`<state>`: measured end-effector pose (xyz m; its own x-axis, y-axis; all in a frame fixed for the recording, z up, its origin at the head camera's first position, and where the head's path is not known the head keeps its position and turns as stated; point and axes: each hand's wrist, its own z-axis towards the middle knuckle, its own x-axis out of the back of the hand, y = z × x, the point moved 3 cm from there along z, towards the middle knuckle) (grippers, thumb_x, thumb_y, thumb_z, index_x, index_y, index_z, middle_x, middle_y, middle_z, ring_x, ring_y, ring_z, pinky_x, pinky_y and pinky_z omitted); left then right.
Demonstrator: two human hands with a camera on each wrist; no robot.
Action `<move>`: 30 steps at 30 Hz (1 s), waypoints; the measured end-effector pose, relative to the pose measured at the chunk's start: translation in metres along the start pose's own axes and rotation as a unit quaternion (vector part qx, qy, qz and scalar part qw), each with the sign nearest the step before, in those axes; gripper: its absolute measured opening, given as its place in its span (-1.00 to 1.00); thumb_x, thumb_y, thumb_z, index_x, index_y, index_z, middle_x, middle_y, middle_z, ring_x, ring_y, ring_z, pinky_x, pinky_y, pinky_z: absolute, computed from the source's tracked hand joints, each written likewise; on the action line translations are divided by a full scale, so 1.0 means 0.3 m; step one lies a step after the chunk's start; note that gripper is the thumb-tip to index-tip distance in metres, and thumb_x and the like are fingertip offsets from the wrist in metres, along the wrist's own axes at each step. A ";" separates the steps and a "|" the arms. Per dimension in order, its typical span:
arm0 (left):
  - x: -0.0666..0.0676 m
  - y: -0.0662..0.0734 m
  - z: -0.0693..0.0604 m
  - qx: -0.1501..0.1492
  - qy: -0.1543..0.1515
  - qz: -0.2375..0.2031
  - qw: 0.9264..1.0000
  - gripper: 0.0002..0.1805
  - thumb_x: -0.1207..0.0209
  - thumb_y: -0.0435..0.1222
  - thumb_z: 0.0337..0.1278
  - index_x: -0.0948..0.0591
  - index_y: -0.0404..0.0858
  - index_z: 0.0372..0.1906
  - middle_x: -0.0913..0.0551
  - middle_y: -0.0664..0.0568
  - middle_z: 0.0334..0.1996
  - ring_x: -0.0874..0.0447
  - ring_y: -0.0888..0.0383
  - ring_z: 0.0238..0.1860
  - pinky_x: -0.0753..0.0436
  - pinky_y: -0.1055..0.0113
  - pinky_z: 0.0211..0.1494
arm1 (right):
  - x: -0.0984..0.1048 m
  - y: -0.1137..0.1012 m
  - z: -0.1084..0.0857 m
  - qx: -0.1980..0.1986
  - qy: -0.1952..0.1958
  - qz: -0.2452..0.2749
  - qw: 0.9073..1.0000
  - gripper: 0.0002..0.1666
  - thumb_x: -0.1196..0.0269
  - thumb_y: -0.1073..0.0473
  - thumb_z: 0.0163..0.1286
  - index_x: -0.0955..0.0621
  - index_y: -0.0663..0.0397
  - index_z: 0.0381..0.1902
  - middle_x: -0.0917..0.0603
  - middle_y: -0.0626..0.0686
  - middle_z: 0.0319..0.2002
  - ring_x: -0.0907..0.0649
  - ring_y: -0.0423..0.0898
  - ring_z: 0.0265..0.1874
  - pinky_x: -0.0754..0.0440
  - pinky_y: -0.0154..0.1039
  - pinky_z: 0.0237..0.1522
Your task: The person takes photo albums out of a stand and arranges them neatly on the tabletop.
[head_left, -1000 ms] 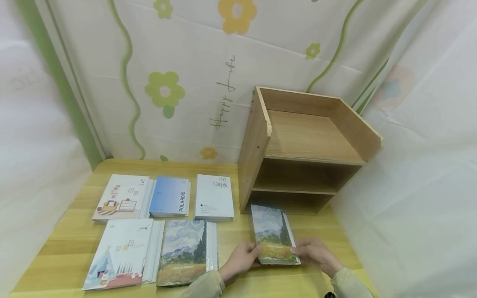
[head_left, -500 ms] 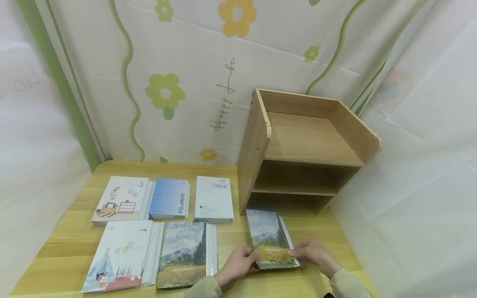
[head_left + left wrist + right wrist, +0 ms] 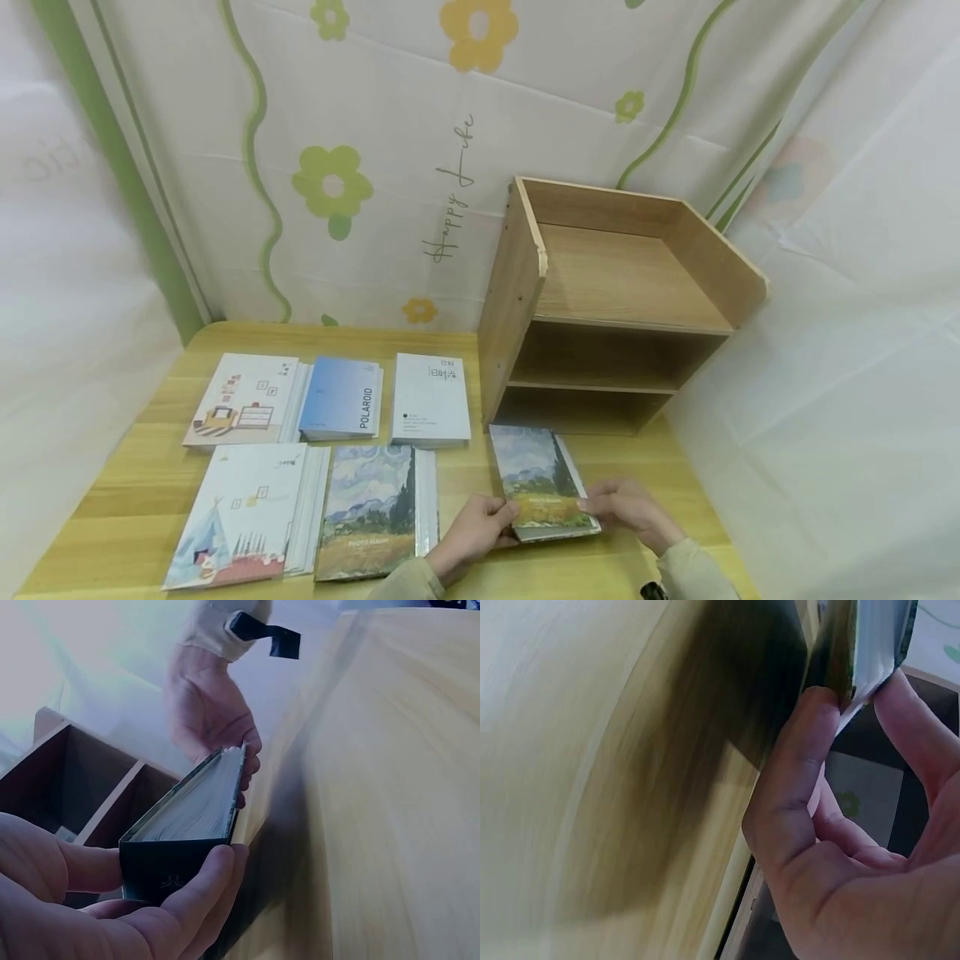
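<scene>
Between both hands, a photo album with a painted landscape cover is held above the table in front of the shelf unit. My left hand grips its left side near the lower corner; in the left wrist view the thumb and fingers pinch the dark spine. My right hand pinches the opposite lower corner, thumb on the cover, fingers beneath, as the right wrist view shows at the page edges. Left of my left hand lies a matching landscape photo album on the table.
A wooden shelf unit stands at the back right with two open compartments below its top. Several albums lie in two rows at left: a tent-picture album, a room-picture album, a blue Polaroid album and a white album.
Both hands have carried the held album slightly left and toward me. Its far edge has moved away from the shelf unit's lower compartment. The albums on the table have stayed put.
</scene>
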<state>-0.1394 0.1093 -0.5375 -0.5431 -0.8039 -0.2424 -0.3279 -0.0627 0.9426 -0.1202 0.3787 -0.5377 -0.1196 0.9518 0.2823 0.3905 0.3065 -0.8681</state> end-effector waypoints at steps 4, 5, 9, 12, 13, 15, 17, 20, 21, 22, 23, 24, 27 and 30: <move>0.012 -0.003 -0.007 -0.002 0.000 0.000 1.000 -0.61 -0.03 -0.36 0.47 -0.42 -0.30 -0.60 -0.60 -0.15 -0.35 -0.70 -0.15 -0.25 -0.70 0.02 -0.09 | -0.014 0.003 0.004 0.007 -0.003 0.015 1.000 -0.71 -0.46 0.18 0.17 -0.67 0.34 -0.30 -0.67 0.04 -0.45 -0.63 -0.09 -0.47 -0.67 -0.16 -0.35; 0.014 -0.003 -0.008 -0.004 0.000 0.001 1.000 -0.61 -0.03 -0.36 0.47 -0.43 -0.32 -0.59 -0.61 -0.15 -0.36 -0.70 -0.16 -0.25 -0.70 0.02 -0.10 | -0.017 0.005 0.004 0.008 -0.002 0.019 1.000 -0.70 -0.46 0.19 0.17 -0.66 0.34 -0.31 -0.66 0.04 -0.46 -0.62 -0.10 -0.47 -0.66 -0.17 -0.35; 0.024 -0.006 -0.014 -0.010 -0.003 0.001 1.000 -0.61 -0.03 -0.35 0.47 -0.44 -0.32 -0.60 -0.60 -0.14 -0.38 -0.71 -0.19 -0.24 -0.71 0.02 -0.11 | -0.021 0.017 0.008 0.015 -0.011 0.041 0.999 -0.71 -0.44 0.24 0.18 -0.65 0.40 -0.26 -0.67 0.06 -0.43 -0.62 -0.10 -0.46 -0.66 -0.19 -0.34; 0.036 -0.003 -0.018 -0.005 -0.007 0.004 1.000 -0.55 -0.04 -0.33 0.47 -0.32 -0.20 -0.66 -0.52 -0.08 -0.49 -0.71 -0.17 -0.28 -0.71 0.02 -0.10 | -0.024 0.022 0.011 0.015 -0.021 0.059 0.998 -0.68 -0.41 0.27 0.20 -0.64 0.43 -0.19 -0.69 0.08 -0.38 -0.65 -0.08 -0.41 -0.67 -0.19 -0.30; 0.041 -0.002 -0.019 -0.003 -0.008 0.007 1.000 -0.53 -0.04 -0.32 0.48 -0.28 -0.17 -0.67 -0.48 -0.05 -0.54 -0.70 -0.14 -0.32 -0.71 0.02 -0.10 | -0.026 0.022 0.012 0.014 -0.024 0.064 0.998 -0.67 -0.41 0.28 0.20 -0.64 0.44 -0.16 -0.70 0.09 -0.36 -0.66 -0.07 -0.40 -0.68 -0.19 -0.28; 0.050 0.002 -0.020 0.000 -0.011 0.014 1.000 -0.51 -0.04 -0.30 0.48 -0.21 -0.11 -0.67 -0.38 0.00 -0.60 -0.67 -0.06 -0.42 -0.71 0.02 -0.10 | -0.030 0.020 0.013 0.014 -0.030 0.073 0.997 -0.65 -0.40 0.28 0.21 -0.63 0.46 -0.13 -0.70 0.10 -0.33 -0.67 -0.05 -0.37 -0.68 -0.18 -0.25; 0.056 0.005 -0.020 0.000 -0.012 0.022 1.000 -0.51 -0.04 -0.29 0.48 -0.20 -0.11 -0.66 -0.34 0.04 -0.62 -0.64 -0.02 -0.46 -0.71 0.04 -0.11 | -0.034 0.016 0.012 0.014 -0.031 0.074 0.997 -0.65 -0.40 0.27 0.22 -0.63 0.45 -0.13 -0.71 0.11 -0.32 -0.67 -0.05 -0.37 -0.68 -0.17 -0.25; 0.060 0.002 -0.022 -0.003 -0.010 0.026 1.000 -0.54 -0.04 -0.30 0.48 -0.26 -0.13 -0.64 -0.43 -0.01 -0.56 -0.67 -0.08 -0.41 -0.71 0.04 -0.13 | -0.041 0.010 0.008 0.017 -0.033 0.078 0.996 -0.67 -0.39 0.29 0.23 -0.64 0.46 -0.14 -0.71 0.12 -0.33 -0.67 -0.05 -0.40 -0.67 -0.18 -0.28; 0.060 0.001 -0.024 -0.004 -0.008 0.026 1.000 -0.55 -0.03 -0.31 0.48 -0.27 -0.14 -0.63 -0.46 -0.04 -0.53 -0.68 -0.12 -0.36 -0.71 0.03 -0.13 | -0.043 0.008 0.007 0.017 -0.034 0.079 0.996 -0.68 -0.38 0.29 0.23 -0.64 0.46 -0.15 -0.71 0.12 -0.33 -0.67 -0.05 -0.40 -0.68 -0.18 -0.29; 0.060 0.001 -0.026 -0.007 -0.006 0.026 1.000 -0.56 -0.03 -0.31 0.48 -0.29 -0.15 -0.63 -0.49 -0.06 -0.50 -0.69 -0.15 -0.31 -0.71 0.02 -0.14 | -0.045 0.007 0.007 0.017 -0.033 0.079 0.996 -0.68 -0.38 0.29 0.24 -0.64 0.46 -0.14 -0.71 0.12 -0.33 -0.67 -0.05 -0.40 -0.68 -0.18 -0.29; 0.060 0.001 -0.028 -0.008 -0.005 0.025 1.000 -0.56 -0.03 -0.32 0.48 -0.29 -0.16 -0.63 -0.50 -0.08 -0.48 -0.69 -0.18 -0.28 -0.71 0.01 -0.14 | -0.048 0.006 0.005 0.019 -0.033 0.079 0.996 -0.68 -0.38 0.30 0.24 -0.64 0.47 -0.14 -0.71 0.13 -0.33 -0.67 -0.05 -0.40 -0.68 -0.18 -0.30; 0.060 0.000 -0.030 -0.011 -0.003 0.024 1.000 -0.57 -0.03 -0.32 0.48 -0.30 -0.17 -0.63 -0.52 -0.09 -0.46 -0.69 -0.19 -0.26 -0.71 0.00 -0.14 | -0.050 0.005 0.005 0.019 -0.032 0.078 0.996 -0.68 -0.37 0.30 0.24 -0.63 0.47 -0.13 -0.71 0.13 -0.32 -0.68 -0.04 -0.40 -0.68 -0.17 -0.30; 0.062 0.002 -0.037 -0.014 -0.001 0.029 0.999 -0.54 -0.03 -0.31 0.48 -0.26 -0.15 -0.64 -0.44 -0.01 -0.56 -0.68 -0.14 -0.33 -0.70 -0.02 -0.15 | -0.056 0.001 0.003 0.020 -0.027 0.070 0.997 -0.67 -0.38 0.30 0.23 -0.63 0.47 -0.13 -0.71 0.13 -0.32 -0.67 -0.03 -0.40 -0.69 -0.16 -0.30; 0.068 0.003 -0.043 -0.018 -0.003 0.038 0.999 -0.52 -0.03 -0.31 0.49 -0.22 -0.13 -0.65 -0.29 0.09 -0.66 -0.61 0.01 -0.49 -0.70 -0.02 -0.16 | -0.062 -0.005 0.002 0.021 -0.027 0.059 0.998 -0.67 -0.38 0.29 0.23 -0.63 0.47 -0.13 -0.70 0.12 -0.35 -0.66 -0.04 -0.41 -0.68 -0.16 -0.31</move>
<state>-0.1407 0.0851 -0.5386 -0.5701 -0.8037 -0.1704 -0.2576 -0.0220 0.9660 -0.1193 0.3605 -0.5419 -0.1250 0.9799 0.1554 0.3672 0.1912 -0.9103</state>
